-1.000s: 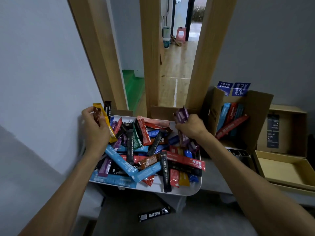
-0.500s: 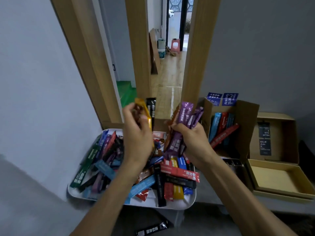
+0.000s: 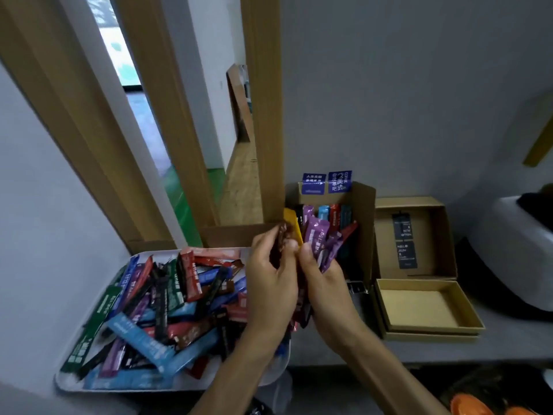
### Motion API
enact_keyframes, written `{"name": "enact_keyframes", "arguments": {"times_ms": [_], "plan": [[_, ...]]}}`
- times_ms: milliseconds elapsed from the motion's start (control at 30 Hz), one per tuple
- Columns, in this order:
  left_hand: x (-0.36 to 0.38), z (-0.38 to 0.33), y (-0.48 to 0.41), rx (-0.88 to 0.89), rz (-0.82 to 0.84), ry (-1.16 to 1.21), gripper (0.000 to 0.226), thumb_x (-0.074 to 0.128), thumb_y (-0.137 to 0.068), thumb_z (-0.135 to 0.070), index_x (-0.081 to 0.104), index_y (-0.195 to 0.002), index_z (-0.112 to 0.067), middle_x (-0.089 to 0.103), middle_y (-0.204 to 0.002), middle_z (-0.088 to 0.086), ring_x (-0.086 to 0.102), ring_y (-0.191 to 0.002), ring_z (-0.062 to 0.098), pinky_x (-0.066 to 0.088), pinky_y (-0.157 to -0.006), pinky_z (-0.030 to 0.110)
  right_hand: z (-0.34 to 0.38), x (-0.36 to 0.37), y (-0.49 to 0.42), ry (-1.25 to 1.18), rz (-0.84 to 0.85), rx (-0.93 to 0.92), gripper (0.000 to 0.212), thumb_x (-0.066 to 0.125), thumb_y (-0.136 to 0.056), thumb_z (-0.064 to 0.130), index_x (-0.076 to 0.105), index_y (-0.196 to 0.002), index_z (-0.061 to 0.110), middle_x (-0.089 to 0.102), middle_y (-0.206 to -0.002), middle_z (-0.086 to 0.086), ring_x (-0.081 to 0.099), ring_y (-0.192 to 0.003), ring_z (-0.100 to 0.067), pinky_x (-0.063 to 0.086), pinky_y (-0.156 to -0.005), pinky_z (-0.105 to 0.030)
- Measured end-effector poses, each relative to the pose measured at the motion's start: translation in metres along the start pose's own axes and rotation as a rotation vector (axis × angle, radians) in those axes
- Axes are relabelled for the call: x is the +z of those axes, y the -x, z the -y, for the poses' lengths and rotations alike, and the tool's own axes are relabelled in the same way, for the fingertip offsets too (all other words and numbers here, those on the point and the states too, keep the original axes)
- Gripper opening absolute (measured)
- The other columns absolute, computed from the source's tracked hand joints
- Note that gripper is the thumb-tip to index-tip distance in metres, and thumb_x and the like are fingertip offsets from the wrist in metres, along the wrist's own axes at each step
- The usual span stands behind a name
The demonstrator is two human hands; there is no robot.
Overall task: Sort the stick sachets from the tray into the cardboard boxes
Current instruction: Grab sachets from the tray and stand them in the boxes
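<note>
The left hand (image 3: 270,283) and right hand (image 3: 324,284) are held side by side, thumbs almost touching; mixed sachets (image 3: 291,227) are gripped in the left, purple sachets (image 3: 318,236) in the right.

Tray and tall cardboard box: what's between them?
In the head view, both hands: left hand grips brown and yellow sachets, right hand grips purple sachets.

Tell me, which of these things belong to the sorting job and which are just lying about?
Job: tray, sachet pile, purple sachets in right hand, brown and yellow sachets in left hand, tall cardboard box, flat open box.
Lying about: white rounded object, orange object.
</note>
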State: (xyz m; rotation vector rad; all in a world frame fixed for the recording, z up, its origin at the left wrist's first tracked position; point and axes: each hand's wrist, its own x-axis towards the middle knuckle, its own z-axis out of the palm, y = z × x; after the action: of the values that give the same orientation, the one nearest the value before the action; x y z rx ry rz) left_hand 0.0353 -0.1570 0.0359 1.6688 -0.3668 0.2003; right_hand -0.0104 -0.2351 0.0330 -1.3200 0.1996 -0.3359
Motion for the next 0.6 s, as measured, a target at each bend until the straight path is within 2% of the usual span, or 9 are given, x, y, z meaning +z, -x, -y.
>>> {"name": "enact_keyframes", "arguments": {"times_ms": [67, 133, 200, 267, 333, 433, 533, 600], "plan": [[0.018, -0.002, 0.003, -0.079, 0.065, 0.084, 0.026, 0.052, -0.101, -0.032, 0.065, -0.122, -0.023, 0.059, -0.124, -0.007, 0.062, -0.112, 0.007, 0.055, -0.095, 0.033, 0.007, -0.023, 0.005, 0.031, 0.027, -0.005, 0.029, 0.053, -0.098, 0.033, 0.064, -0.120, 0.019, 0.073, -0.113, -0.009, 0.071, -0.107, -0.022, 0.056, -0.095, -0.043], [0.035, -0.008, 0.005, -0.249, 0.110, 0.338, 0.028, 0.048, -0.102, -0.032, 0.065, -0.121, -0.021, 0.063, -0.125, 0.006, 0.064, -0.114, 0.022, 0.052, -0.099, 0.048, 0.014, -0.047, 0.008, 0.047, 0.027, -0.006, 0.030, 0.059, -0.095, 0.026, 0.063, -0.123, 0.016, 0.074, -0.113, -0.007, 0.071, -0.108, -0.021, 0.057, -0.094, -0.040], [0.049, -0.016, 0.006, -0.456, 0.160, 0.586, 0.032, 0.045, -0.102, -0.029, 0.066, -0.122, -0.015, 0.067, -0.121, 0.017, 0.066, -0.113, 0.031, 0.050, -0.100, 0.051, 0.021, -0.067, 0.010, 0.061, 0.005, 0.019, 0.030, 0.063, -0.093, 0.023, 0.063, -0.122, 0.018, 0.075, -0.111, -0.003, 0.072, -0.105, -0.018, 0.058, -0.090, -0.037], [0.060, -0.019, 0.006, -0.566, 0.227, 0.681, 0.037, 0.045, -0.101, -0.031, 0.064, -0.125, -0.011, 0.067, -0.124, 0.019, 0.066, -0.114, 0.031, 0.049, -0.099, 0.050, 0.027, -0.085, 0.011, 0.075, -0.045, 0.035, 0.024, 0.067, -0.091, 0.018, 0.065, -0.115, 0.020, 0.076, -0.104, -0.001, 0.073, -0.099, -0.017, 0.060, -0.084, -0.033], [0.068, -0.020, 0.005, -0.592, 0.261, 0.739, 0.040, 0.044, -0.100, -0.032, 0.064, -0.128, -0.011, 0.066, -0.127, 0.018, 0.065, -0.117, 0.029, 0.049, -0.099, 0.048, 0.029, -0.101, 0.012, 0.065, -0.109, 0.054, 0.021, 0.069, -0.090, 0.012, 0.067, -0.110, 0.017, 0.077, -0.098, -0.002, 0.075, -0.093, -0.019, 0.061, -0.076, -0.031], [0.074, -0.019, -0.006, -0.521, 0.248, 0.703, 0.040, 0.046, -0.100, -0.032, 0.065, -0.129, -0.013, 0.064, -0.132, 0.013, 0.059, -0.125, 0.028, 0.044, -0.106, 0.050, 0.029, -0.126, 0.013, -0.005, -0.203, 0.123, 0.016, 0.070, -0.088, 0.008, 0.067, -0.103, 0.013, 0.077, -0.087, -0.006, 0.075, -0.080, -0.020, 0.058, -0.064, -0.031], [0.077, -0.014, -0.016, -0.447, 0.223, 0.623, 0.034, 0.049, -0.101, -0.023, 0.061, -0.131, -0.011, 0.065, -0.130, 0.015, 0.059, -0.125, 0.030, 0.045, -0.105, 0.049, 0.029, -0.151, 0.016, -0.075, -0.199, 0.210, 0.022, 0.070, -0.088, 0.012, 0.063, -0.108, 0.013, 0.076, -0.091, -0.014, 0.075, -0.080, -0.027, 0.059, -0.065, -0.041], [0.077, -0.011, -0.020, -0.403, 0.208, 0.476, 0.030, 0.053, -0.101, -0.024, 0.062, -0.128, -0.014, 0.067, -0.125, 0.014, 0.062, -0.121, 0.030, 0.050, -0.100, 0.049, 0.028, -0.165, 0.018, -0.107, -0.177, 0.244, 0.027, 0.070, -0.085, 0.015, 0.060, -0.110, 0.017, 0.077, -0.092, -0.014, 0.075, -0.082, -0.029, 0.060, -0.070, -0.043]]}}
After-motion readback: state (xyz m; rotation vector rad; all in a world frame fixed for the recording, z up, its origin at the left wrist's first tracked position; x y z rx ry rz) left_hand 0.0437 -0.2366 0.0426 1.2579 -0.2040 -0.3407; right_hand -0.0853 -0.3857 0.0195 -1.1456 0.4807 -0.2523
